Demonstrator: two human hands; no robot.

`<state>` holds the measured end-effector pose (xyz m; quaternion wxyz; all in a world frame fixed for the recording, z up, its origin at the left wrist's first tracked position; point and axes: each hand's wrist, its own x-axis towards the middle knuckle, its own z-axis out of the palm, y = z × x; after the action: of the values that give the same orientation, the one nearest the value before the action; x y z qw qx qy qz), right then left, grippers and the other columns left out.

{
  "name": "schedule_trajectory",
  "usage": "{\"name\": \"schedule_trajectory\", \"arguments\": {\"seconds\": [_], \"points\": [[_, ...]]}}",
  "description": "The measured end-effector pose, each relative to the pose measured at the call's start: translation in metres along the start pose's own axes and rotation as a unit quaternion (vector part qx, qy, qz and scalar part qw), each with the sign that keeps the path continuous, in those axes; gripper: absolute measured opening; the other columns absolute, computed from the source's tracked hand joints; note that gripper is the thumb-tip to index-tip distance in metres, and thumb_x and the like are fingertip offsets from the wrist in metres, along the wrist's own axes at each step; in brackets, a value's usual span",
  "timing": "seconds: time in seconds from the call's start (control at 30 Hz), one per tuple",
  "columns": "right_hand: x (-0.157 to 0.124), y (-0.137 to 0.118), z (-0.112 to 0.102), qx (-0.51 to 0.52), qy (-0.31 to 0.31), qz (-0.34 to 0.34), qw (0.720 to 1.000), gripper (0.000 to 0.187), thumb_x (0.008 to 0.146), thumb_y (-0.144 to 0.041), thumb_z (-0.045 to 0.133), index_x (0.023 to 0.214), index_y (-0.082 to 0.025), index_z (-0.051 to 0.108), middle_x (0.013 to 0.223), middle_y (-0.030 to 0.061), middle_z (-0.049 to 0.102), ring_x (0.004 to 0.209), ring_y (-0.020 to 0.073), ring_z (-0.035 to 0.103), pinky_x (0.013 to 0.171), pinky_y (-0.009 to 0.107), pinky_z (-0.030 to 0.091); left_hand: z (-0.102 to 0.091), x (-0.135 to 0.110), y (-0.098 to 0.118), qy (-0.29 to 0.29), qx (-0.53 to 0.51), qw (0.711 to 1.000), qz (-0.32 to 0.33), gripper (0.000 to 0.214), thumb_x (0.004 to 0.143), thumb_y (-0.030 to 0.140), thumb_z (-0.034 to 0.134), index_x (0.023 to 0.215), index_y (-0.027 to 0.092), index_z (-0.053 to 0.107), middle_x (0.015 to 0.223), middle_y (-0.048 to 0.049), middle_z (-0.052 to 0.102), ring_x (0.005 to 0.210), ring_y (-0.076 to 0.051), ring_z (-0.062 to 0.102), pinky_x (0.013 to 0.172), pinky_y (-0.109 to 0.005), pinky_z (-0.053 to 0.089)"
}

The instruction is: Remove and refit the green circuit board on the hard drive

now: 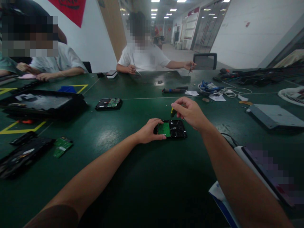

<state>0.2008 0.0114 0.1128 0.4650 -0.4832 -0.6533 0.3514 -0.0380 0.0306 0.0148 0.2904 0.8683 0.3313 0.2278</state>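
Observation:
A black hard drive (178,129) with a green circuit board (163,129) on its upper face lies flat on the green table in front of me. My left hand (150,130) grips its left end, thumb along the near edge and fingers over the far edge. Above the drive's far right part, my right hand (188,112) pinches a small screwdriver with a yellow and black handle (173,112). The screwdriver's tip is too small and dark to make out, so I cannot tell whether it touches the drive.
Another hard drive (108,104) lies farther left, near a black tray (42,103). A loose circuit board (63,146) sits at left. To the right are a grey metal box (276,116), a phone (266,174) and cables (210,87). Two people sit across the table, one holding thin tools.

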Motion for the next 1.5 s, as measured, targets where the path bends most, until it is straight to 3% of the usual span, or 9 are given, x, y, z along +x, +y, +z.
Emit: {"name": "schedule_trajectory", "arguments": {"seconds": [0.17,0.37,0.47,0.63,0.73,0.93,1.13,1.33,1.5], "points": [[0.0010,0.0024,-0.0008,0.007,-0.042,-0.018,0.999,0.026,0.099,-0.047,0.062,0.097,-0.022,0.068,0.104,0.0056,0.074,0.057,0.0088,0.056,0.050,0.028,0.040,0.0013,0.0004,-0.0034,0.002,0.001,1.000,0.007,0.075,0.079,0.061,0.082,0.139,0.023,0.057,0.149,-0.0153,0.054,0.143,-0.036,0.046,0.119,-0.056,0.040],[0.0024,0.0032,0.0011,0.063,-0.058,0.017,0.996,0.031,0.103,-0.048,0.054,0.108,-0.023,0.071,0.108,0.0069,0.072,0.063,0.0113,0.061,0.053,0.028,0.046,0.0020,0.0007,-0.0044,0.004,0.005,1.000,0.011,0.075,0.080,0.061,0.082,0.139,0.022,0.057,0.148,-0.0155,0.055,0.142,-0.035,0.047,0.120,-0.055,0.041],[0.0019,0.0026,0.0008,0.047,-0.052,0.007,0.998,0.031,0.101,-0.051,0.057,0.110,-0.025,0.072,0.097,0.0046,0.070,0.063,0.0117,0.059,0.053,0.028,0.044,0.0017,0.0005,-0.0036,0.003,0.006,1.000,0.010,0.075,0.079,0.061,0.082,0.139,0.022,0.057,0.148,-0.0156,0.054,0.142,-0.035,0.047,0.120,-0.055,0.041],[0.0003,0.0019,0.0001,-0.001,-0.021,-0.008,1.000,0.034,0.093,-0.056,0.070,0.098,-0.023,0.068,0.081,0.0021,0.066,0.064,0.0130,0.056,0.052,0.028,0.040,0.0001,-0.0003,-0.0010,-0.004,-0.002,1.000,-0.007,0.076,0.079,0.061,0.082,0.140,0.024,0.056,0.151,-0.0146,0.052,0.143,-0.036,0.046,0.119,-0.057,0.042],[0.0007,0.0023,-0.0003,-0.002,-0.007,0.004,1.000,0.032,0.090,-0.052,0.074,0.094,-0.022,0.065,0.082,0.0027,0.068,0.063,0.0127,0.056,0.052,0.028,0.041,-0.0001,-0.0005,-0.0002,-0.004,-0.006,1.000,-0.008,0.075,0.079,0.061,0.082,0.140,0.025,0.057,0.151,-0.0144,0.052,0.143,-0.037,0.045,0.119,-0.058,0.042],[0.0015,0.0031,0.0004,0.009,-0.043,-0.017,0.999,0.030,0.099,-0.052,0.060,0.101,-0.023,0.071,0.106,0.0058,0.074,0.062,0.0107,0.057,0.052,0.028,0.042,0.0006,0.0001,-0.0011,0.000,-0.003,1.000,0.002,0.075,0.079,0.060,0.082,0.140,0.023,0.057,0.150,-0.0152,0.053,0.143,-0.036,0.046,0.120,-0.056,0.041],[0.0022,0.0029,0.0014,0.068,-0.045,0.024,0.996,0.028,0.102,-0.044,0.055,0.105,-0.023,0.073,0.101,0.0066,0.073,0.064,0.0129,0.060,0.056,0.030,0.048,0.0007,0.0004,-0.0007,-0.001,-0.001,1.000,-0.001,0.075,0.079,0.060,0.082,0.140,0.024,0.057,0.150,-0.0146,0.054,0.143,-0.036,0.046,0.119,-0.057,0.041],[0.0009,0.0017,-0.0002,-0.006,-0.031,-0.016,0.999,0.029,0.096,-0.053,0.065,0.096,-0.024,0.070,0.078,0.0012,0.064,0.065,0.0135,0.056,0.055,0.029,0.042,0.0006,0.0000,-0.0012,-0.002,-0.004,1.000,-0.001,0.077,0.079,0.062,0.082,0.141,0.024,0.057,0.151,-0.0152,0.053,0.143,-0.037,0.046,0.119,-0.057,0.041],[0.0019,0.0043,-0.0012,0.000,-0.007,0.008,1.000,0.026,0.091,-0.048,0.072,0.092,-0.023,0.064,0.083,0.0025,0.068,0.063,0.0127,0.055,0.052,0.029,0.040,0.0010,0.0000,-0.0021,-0.001,-0.003,1.000,0.002,0.079,0.079,0.062,0.082,0.141,0.021,0.057,0.150,-0.0168,0.053,0.143,-0.036,0.046,0.120,-0.054,0.041]]}}
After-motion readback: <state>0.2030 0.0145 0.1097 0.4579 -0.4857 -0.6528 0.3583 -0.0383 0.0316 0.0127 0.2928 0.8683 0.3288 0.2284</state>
